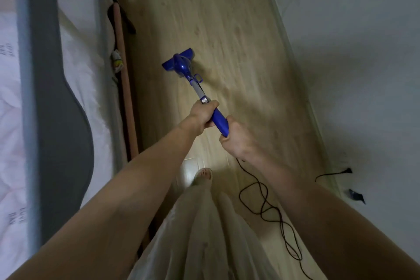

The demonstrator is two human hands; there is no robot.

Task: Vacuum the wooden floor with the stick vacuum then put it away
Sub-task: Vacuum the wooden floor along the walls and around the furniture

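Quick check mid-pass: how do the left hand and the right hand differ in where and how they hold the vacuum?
The left hand grips higher on the stick vacuum, where the grey tube meets the blue handle; the right hand grips the handle's rear end. The left hand is further from the body, the right nearer. The black cord trails down below the right hand, not the left. Both curl around the handle.

Both arms are stretched forward. The left hand is curled ahead, the right hand clenched just behind.
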